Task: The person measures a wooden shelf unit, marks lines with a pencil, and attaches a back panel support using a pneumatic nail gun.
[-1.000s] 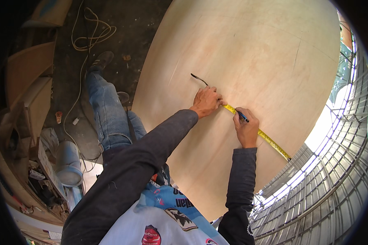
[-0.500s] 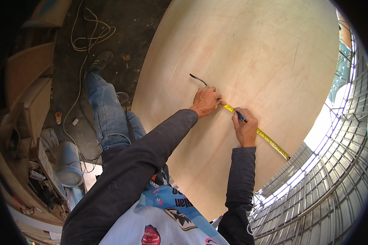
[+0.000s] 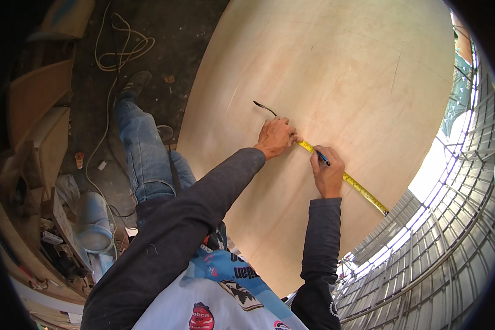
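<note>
A yellow tape measure (image 3: 365, 192) lies drawn out across a large pale plywood sheet (image 3: 335, 71), its end at the sheet's right edge. My left hand (image 3: 275, 137) is closed around the near part of the tape measure; the case is hidden under the fingers, and a black wrist strap (image 3: 264, 108) sticks out beyond them. Over the middle of the blade, my right hand (image 3: 329, 170) grips a dark blue pen or pencil (image 3: 323, 158). Its writing tip is close to the tape's edge, between the two hands; whether it touches the wood I cannot tell.
To the left, a pale cable (image 3: 105, 132) runs over the dark floor, coiled at its far end. A whitish bucket (image 3: 93, 223) stands beside wooden boards and shelving (image 3: 47, 143). Metal grating (image 3: 440, 242) curves along the right, past the sheet's edge. A person's jeans-clad leg (image 3: 143, 148) shows at left.
Almost nothing differs. The whole view has shifted very slightly, and both hands keep their places on the tape measure and the pen or pencil.
</note>
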A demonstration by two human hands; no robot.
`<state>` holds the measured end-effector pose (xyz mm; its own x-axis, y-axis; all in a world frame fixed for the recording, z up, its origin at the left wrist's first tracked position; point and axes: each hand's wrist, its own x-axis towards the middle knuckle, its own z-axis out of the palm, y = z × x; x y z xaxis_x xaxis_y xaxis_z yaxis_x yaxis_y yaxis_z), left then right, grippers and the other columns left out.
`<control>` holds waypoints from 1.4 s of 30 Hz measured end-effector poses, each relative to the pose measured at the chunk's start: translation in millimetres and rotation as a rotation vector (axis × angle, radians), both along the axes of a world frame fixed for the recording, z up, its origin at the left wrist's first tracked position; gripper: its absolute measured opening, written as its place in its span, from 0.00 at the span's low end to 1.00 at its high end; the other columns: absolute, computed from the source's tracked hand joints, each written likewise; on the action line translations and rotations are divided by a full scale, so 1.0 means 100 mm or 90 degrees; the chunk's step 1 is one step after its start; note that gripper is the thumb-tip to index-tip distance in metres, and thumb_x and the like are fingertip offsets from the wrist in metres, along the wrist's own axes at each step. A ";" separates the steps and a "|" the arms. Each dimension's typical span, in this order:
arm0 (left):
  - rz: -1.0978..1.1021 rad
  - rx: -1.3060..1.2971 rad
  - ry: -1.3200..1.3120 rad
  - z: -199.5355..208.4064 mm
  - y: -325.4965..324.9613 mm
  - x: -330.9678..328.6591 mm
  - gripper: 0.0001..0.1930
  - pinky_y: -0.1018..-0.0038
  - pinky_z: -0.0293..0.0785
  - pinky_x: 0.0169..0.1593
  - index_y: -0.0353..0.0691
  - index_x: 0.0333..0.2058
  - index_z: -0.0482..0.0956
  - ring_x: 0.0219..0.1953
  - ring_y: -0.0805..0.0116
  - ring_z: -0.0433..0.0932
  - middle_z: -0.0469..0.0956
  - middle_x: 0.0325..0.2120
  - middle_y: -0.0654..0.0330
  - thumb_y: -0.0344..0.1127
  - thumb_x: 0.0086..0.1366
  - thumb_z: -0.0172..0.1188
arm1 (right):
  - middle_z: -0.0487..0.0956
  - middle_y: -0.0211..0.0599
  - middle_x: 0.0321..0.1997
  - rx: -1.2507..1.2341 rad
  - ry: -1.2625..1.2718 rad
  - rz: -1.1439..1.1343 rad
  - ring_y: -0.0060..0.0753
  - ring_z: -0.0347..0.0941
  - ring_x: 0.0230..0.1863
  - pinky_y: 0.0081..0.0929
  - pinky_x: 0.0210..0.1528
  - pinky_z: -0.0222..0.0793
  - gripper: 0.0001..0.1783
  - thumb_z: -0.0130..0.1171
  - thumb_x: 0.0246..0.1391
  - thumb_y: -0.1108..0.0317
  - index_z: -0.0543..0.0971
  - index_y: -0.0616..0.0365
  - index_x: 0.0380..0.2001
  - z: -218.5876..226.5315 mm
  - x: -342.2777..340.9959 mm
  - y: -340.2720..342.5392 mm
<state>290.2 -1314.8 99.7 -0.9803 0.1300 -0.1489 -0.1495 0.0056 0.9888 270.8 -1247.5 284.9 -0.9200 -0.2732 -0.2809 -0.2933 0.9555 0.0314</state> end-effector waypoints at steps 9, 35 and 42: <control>-0.023 -0.008 -0.018 0.01 0.00 -0.01 0.14 0.61 0.69 0.41 0.45 0.31 0.86 0.36 0.57 0.74 0.75 0.27 0.57 0.49 0.61 0.63 | 0.81 0.39 0.34 -0.191 0.095 -0.180 0.35 0.77 0.33 0.29 0.36 0.71 0.07 0.60 0.53 0.76 0.81 0.64 0.36 0.21 0.07 -0.12; -0.309 0.151 0.118 0.32 0.38 3.70 0.10 0.63 0.71 0.43 0.36 0.37 0.80 0.40 0.53 0.76 0.76 0.35 0.52 0.39 0.66 0.61 | 0.75 0.37 0.32 -0.054 0.673 -0.388 0.25 0.66 0.27 0.24 0.25 0.57 0.17 0.58 0.57 0.73 0.80 0.67 0.49 1.65 4.63 0.72; -0.416 0.108 0.091 0.17 0.56 4.39 0.09 0.64 0.72 0.44 0.36 0.38 0.80 0.40 0.53 0.76 0.77 0.37 0.52 0.37 0.66 0.59 | 0.73 0.35 0.30 -0.170 0.595 -0.364 0.25 0.66 0.28 0.23 0.27 0.61 0.13 0.62 0.54 0.78 0.83 0.64 0.45 1.48 5.25 0.86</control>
